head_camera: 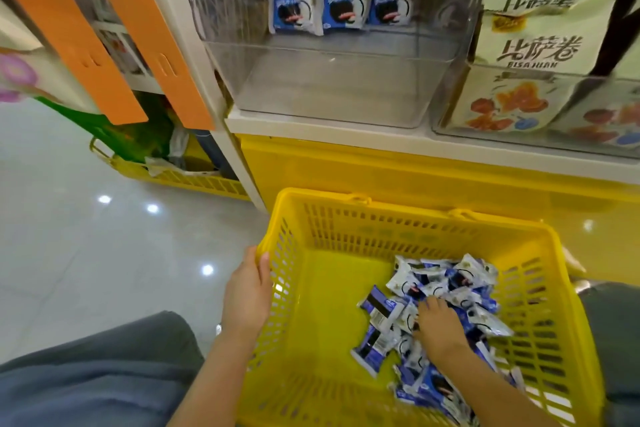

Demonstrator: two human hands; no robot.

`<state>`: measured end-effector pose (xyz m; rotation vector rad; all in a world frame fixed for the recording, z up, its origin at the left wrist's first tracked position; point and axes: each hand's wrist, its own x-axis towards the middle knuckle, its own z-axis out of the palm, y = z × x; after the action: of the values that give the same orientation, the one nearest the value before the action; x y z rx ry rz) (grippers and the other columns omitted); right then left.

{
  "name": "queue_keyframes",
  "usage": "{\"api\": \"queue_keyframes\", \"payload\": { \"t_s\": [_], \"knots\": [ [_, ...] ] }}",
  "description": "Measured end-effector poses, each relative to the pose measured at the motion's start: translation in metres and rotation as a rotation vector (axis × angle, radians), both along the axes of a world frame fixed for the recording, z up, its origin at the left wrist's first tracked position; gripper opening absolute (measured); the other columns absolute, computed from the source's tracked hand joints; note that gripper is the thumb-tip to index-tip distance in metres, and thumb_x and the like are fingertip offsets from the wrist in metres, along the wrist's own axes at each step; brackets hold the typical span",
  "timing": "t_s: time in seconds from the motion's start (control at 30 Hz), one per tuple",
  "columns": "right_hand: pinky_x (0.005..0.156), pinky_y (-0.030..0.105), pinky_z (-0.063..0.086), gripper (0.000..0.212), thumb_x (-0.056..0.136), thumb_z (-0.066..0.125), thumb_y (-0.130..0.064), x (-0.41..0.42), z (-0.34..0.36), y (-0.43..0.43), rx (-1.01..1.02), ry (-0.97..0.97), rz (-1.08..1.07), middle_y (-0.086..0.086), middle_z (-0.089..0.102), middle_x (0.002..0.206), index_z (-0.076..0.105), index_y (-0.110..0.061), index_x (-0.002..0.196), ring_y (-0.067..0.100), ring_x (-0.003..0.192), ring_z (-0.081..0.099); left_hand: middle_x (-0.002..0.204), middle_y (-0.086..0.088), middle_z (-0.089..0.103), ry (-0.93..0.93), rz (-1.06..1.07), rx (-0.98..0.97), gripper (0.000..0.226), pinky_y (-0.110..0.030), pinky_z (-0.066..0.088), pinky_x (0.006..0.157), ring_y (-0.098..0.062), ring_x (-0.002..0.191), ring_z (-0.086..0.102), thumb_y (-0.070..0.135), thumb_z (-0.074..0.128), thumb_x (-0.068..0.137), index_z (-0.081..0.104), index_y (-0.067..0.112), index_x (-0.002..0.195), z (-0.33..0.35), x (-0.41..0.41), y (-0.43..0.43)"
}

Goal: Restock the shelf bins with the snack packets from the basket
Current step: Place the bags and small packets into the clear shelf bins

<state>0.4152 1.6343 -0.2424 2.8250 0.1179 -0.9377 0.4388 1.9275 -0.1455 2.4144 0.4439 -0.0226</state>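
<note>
A yellow plastic basket (346, 215) sits on the floor between my knees. Several blue-and-white snack packets (464, 281) lie heaped in its right half. My left hand (247, 291) grips the basket's left rim, thumb inside. My right hand (438, 324) is down in the heap, fingers curled into the packets, and what it holds is hidden under it. Above, a clear shelf bin (329, 80) holds three of the same packets (343, 3) standing at its back, with its front part bare.
A neighbouring clear bin (519, 135) on the right holds cream snack bags. The bins stand on a white shelf over a yellow base (381, 166). Orange panels (114, 45) lean at the left, with another yellow basket (194, 180) on the glossy floor behind.
</note>
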Motion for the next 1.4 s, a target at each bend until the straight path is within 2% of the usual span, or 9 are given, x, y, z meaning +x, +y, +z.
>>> {"api": "queue_keyframes", "payload": {
  "t_s": [0.2, 0.3, 0.47, 0.6, 0.67, 0.83, 1.07, 1.27, 1.4],
  "knots": [
    [0.096, 0.029, 0.044, 0.042, 0.094, 0.054, -0.024, 0.004, 0.004, 0.000, 0.105, -0.002, -0.104, 0.008, 0.047, 0.132, 0.036, -0.014, 0.130, 0.022, 0.118, 0.049, 0.094, -0.018, 0.064, 0.035, 0.012, 0.060, 0.032, -0.042, 0.046, 0.068, -0.038, 0.087, 0.060, 0.034, 0.030, 0.099, 0.047, 0.011, 0.113, -0.002, 0.002, 0.000],
    [0.085, 0.029, 0.050, 0.039, 0.095, 0.054, -0.029, 0.006, 0.022, -0.001, 0.201, -0.051, -0.215, 0.007, 0.061, 0.116, 0.041, -0.011, 0.126, 0.020, 0.103, 0.060, 0.123, -0.015, 0.054, 0.025, 0.030, 0.021, 0.038, -0.041, 0.045, 0.082, -0.035, 0.106, 0.054, 0.031, 0.032, 0.099, 0.041, 0.013, 0.131, 0.005, 0.000, -0.005],
    [0.095, 0.031, 0.041, 0.061, 0.089, 0.062, -0.028, 0.019, 0.067, 0.001, 0.789, -0.007, -0.658, 0.016, 0.045, 0.140, 0.035, -0.004, 0.138, 0.028, 0.127, 0.046, 0.125, -0.013, 0.043, -0.254, -0.056, 0.052, 0.050, -0.039, 0.039, 0.097, -0.027, 0.115, 0.044, 0.001, 0.050, 0.090, 0.037, 0.009, 0.137, 0.023, -0.004, -0.028],
    [0.101, 0.030, 0.038, 0.044, 0.092, 0.056, -0.033, 0.018, 0.108, 0.024, 1.075, 0.004, -0.702, 0.004, 0.053, 0.131, 0.050, -0.010, 0.129, 0.021, 0.129, 0.045, 0.134, -0.007, 0.042, 0.017, -0.130, -0.337, 0.047, -0.031, 0.035, 0.104, -0.020, 0.125, 0.041, 0.021, 0.052, 0.093, 0.037, 0.011, 0.136, 0.026, -0.015, -0.072],
    [0.105, 0.034, 0.040, 0.042, 0.094, 0.052, -0.034, 0.010, 0.123, 0.038, 1.153, -0.005, -0.686, 0.002, 0.056, 0.127, 0.052, -0.011, 0.128, 0.018, 0.122, 0.051, 0.131, -0.004, 0.046, 0.262, -0.087, -0.638, 0.048, -0.023, 0.039, 0.092, -0.015, 0.118, 0.046, 0.032, 0.052, 0.093, 0.038, 0.013, 0.134, 0.028, -0.024, -0.092],
    [0.069, 0.009, 0.045, 0.018, 0.099, 0.043, -0.020, -0.018, 0.135, 0.057, 1.279, -0.051, -0.627, -0.008, 0.062, 0.086, 0.060, -0.023, 0.094, -0.004, 0.079, 0.059, 0.103, 0.009, 0.067, 0.237, -0.078, -0.984, 0.015, -0.012, 0.048, 0.068, -0.001, 0.092, 0.065, 0.021, 0.056, 0.092, 0.060, 0.026, 0.105, 0.025, -0.045, -0.115],
    [0.079, 0.014, 0.041, 0.029, 0.096, 0.050, -0.030, -0.006, 0.115, -0.016, 0.930, -0.185, -0.531, -0.003, 0.061, 0.112, 0.057, -0.016, 0.121, 0.013, 0.105, 0.058, 0.100, 0.007, 0.060, 0.162, -0.044, -0.902, 0.024, -0.005, 0.046, 0.060, 0.003, 0.082, 0.061, 0.006, 0.054, 0.091, 0.053, 0.011, 0.115, 0.022, -0.052, -0.110],
    [0.108, 0.034, 0.034, 0.068, 0.093, 0.053, -0.039, -0.037, 0.060, -0.068, 0.397, 0.221, -0.396, 0.014, 0.029, 0.150, 0.026, -0.004, 0.145, 0.028, 0.134, 0.036, 0.099, 0.006, 0.060, 0.179, -0.041, -0.856, 0.026, -0.005, 0.047, 0.060, 0.003, 0.083, 0.057, 0.007, 0.054, 0.091, 0.052, 0.009, 0.117, 0.013, -0.053, -0.109],
    [0.109, 0.033, 0.034, 0.085, 0.086, 0.065, -0.040, -0.042, 0.053, -0.066, 0.245, 0.245, -0.298, 0.011, 0.019, 0.152, 0.015, -0.011, 0.149, 0.028, 0.135, 0.033, 0.098, 0.009, 0.057, 0.197, -0.039, -0.921, 0.024, -0.006, 0.048, 0.055, 0.000, 0.079, 0.059, 0.002, 0.052, 0.091, 0.049, 0.016, 0.111, 0.012, -0.056, -0.109]
  ]
}}
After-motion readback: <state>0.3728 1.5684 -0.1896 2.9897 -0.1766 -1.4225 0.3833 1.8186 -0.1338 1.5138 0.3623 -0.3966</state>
